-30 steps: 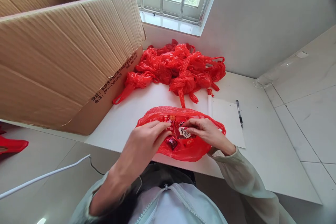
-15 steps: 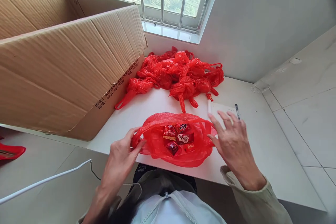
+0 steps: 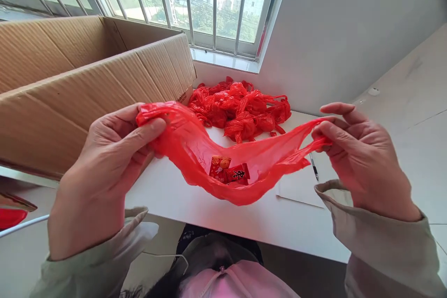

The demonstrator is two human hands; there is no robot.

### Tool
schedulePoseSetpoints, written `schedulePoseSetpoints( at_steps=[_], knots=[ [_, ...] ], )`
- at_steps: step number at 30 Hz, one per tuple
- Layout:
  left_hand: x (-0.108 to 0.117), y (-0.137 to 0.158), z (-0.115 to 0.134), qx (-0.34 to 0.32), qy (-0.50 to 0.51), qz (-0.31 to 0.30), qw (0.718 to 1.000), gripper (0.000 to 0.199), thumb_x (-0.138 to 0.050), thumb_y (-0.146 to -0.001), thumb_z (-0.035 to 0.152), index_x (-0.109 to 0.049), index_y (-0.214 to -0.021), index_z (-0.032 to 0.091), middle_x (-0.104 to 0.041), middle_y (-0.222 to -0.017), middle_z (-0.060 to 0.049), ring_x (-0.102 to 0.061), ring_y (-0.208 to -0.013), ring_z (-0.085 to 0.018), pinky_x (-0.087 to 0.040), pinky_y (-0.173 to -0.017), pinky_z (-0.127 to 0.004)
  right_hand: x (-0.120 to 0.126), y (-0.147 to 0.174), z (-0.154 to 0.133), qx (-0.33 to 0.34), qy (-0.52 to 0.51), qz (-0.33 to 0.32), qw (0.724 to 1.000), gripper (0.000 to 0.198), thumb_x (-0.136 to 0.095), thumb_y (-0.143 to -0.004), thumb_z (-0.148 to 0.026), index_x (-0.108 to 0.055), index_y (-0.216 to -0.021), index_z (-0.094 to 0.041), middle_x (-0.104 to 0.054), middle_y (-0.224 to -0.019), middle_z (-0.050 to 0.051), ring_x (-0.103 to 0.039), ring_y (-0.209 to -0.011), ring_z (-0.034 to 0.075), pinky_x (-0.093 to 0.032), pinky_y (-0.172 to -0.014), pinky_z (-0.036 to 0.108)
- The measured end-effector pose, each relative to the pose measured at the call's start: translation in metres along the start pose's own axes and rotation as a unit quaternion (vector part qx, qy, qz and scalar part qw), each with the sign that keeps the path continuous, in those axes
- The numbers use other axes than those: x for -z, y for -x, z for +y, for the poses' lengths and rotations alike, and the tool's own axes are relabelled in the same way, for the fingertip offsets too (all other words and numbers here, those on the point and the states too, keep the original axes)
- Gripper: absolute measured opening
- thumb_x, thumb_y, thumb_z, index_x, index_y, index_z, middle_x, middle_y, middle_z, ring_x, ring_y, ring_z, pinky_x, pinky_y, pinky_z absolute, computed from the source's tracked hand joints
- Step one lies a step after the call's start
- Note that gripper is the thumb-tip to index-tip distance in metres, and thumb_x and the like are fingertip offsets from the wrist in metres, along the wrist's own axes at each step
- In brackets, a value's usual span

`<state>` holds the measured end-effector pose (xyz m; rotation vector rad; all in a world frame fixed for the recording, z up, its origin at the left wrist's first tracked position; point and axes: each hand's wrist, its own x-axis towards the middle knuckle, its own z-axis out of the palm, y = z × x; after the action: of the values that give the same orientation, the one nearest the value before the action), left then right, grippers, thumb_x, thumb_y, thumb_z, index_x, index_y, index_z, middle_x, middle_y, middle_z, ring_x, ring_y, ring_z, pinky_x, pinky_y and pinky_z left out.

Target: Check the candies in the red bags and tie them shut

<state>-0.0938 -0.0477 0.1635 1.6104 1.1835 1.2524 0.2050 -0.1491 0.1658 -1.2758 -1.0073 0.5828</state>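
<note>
A thin red plastic bag [image 3: 244, 193] is stretched between my two hands, its mouth wide. My left hand [image 3: 115, 149] is closed on the bag's left handle, thumb on top. At the other side my right hand [image 3: 359, 153] pinches the right handle, with the index finger raised. Inside the bag lie small red wrapped snacks: one packet with a round golden picture [image 3: 220, 165] and another with black lettering [image 3: 238, 174]. The front wall of the bag hides whatever lies lower down.
Behind the bag, a heap of knotted red plastic bags [image 3: 240, 107] lies on the white table [image 3: 209, 214] against the wall. A large open cardboard box [image 3: 104, 93] stands at the left. A pen [image 3: 314, 166] and a sheet of paper [image 3: 296, 191] are at the right, below a barred window [image 3: 202, 4].
Both hands have moved up and apart, pulling the bag's handles outward and raising it. My right hand, open earlier, has taken hold of the right handle. The view has tilted upward.
</note>
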Motion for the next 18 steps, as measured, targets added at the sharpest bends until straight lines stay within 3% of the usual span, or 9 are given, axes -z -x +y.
schedulePoseSetpoints(
  at_steps=[2,4,7,10,12,15,18],
  knots=[
    [-0.003,0.001,0.004,-0.011,0.033,-0.010,0.999,0.028,-0.073,-0.075,0.046,-0.068,-0.092,0.025,-0.066,-0.088,-0.001,-0.059,-0.078,-0.022,-0.054,-0.064,-0.035,-0.003,0.001,-0.003,0.017,-0.014,-0.008,1.000,0.024,-0.072,-0.079,-0.028,-0.064,-0.102,-0.030,-0.064,-0.081,-0.001,-0.059,-0.069,0.012,-0.050,-0.058,0.024],
    [-0.001,0.004,0.000,-0.057,0.001,-0.053,0.997,0.022,-0.074,-0.075,0.043,-0.069,-0.084,0.024,-0.064,-0.085,-0.001,-0.059,-0.079,-0.021,-0.054,-0.066,-0.034,-0.003,0.005,0.002,-0.011,0.016,-0.070,0.997,0.029,-0.072,-0.078,-0.029,-0.063,-0.105,-0.028,-0.065,-0.078,-0.001,-0.061,-0.068,0.013,-0.052,-0.058,0.025],
    [0.009,0.008,-0.011,-0.130,-0.056,-0.161,0.977,0.019,-0.073,-0.077,0.038,-0.069,-0.070,0.021,-0.062,-0.092,-0.003,-0.060,-0.084,-0.020,-0.054,-0.072,-0.032,0.000,0.011,0.011,-0.079,0.078,-0.143,0.984,0.036,-0.071,-0.079,-0.035,-0.060,-0.111,-0.025,-0.065,-0.074,-0.001,-0.060,-0.063,0.013,-0.053,-0.055,0.025],
    [0.021,0.008,-0.015,-0.179,-0.018,-0.295,0.938,0.016,-0.066,-0.086,0.035,-0.073,-0.086,0.021,-0.060,-0.122,-0.008,-0.056,-0.113,-0.029,-0.051,-0.090,-0.038,0.006,0.018,0.012,-0.074,0.094,-0.146,0.982,0.042,-0.067,-0.083,-0.038,-0.055,-0.121,-0.027,-0.066,-0.081,0.000,-0.063,-0.070,0.014,-0.057,-0.063,0.027],
    [0.026,0.006,-0.015,-0.228,0.012,-0.354,0.907,0.020,-0.067,-0.087,0.035,-0.071,-0.103,0.024,-0.053,-0.136,-0.009,-0.043,-0.131,-0.034,-0.041,-0.105,-0.049,0.009,0.023,0.009,-0.055,0.102,-0.176,0.978,0.049,-0.067,-0.083,-0.035,-0.050,-0.128,-0.030,-0.065,-0.087,0.001,-0.065,-0.075,0.015,-0.058,-0.065,0.027],
    [0.020,0.005,-0.017,-0.284,-0.018,-0.381,0.880,0.044,-0.075,-0.081,0.031,-0.060,-0.123,0.032,-0.046,-0.144,-0.008,-0.034,-0.138,-0.035,-0.024,-0.114,-0.058,0.008,0.031,0.004,0.003,0.156,-0.221,0.963,0.048,-0.065,-0.085,-0.029,-0.049,-0.130,-0.032,-0.065,-0.090,0.001,-0.066,-0.079,0.015,-0.059,-0.066,0.026],
    [0.000,0.009,-0.022,-0.237,0.018,-0.381,0.893,0.062,-0.072,-0.083,0.041,-0.045,-0.138,0.029,-0.052,-0.138,-0.013,-0.042,-0.133,-0.035,-0.036,-0.109,-0.054,0.004,0.039,-0.001,0.129,0.280,-0.178,0.935,0.034,-0.058,-0.089,-0.022,-0.057,-0.122,-0.032,-0.067,-0.102,0.001,-0.068,-0.084,0.014,-0.059,-0.072,0.024]
  ],
)
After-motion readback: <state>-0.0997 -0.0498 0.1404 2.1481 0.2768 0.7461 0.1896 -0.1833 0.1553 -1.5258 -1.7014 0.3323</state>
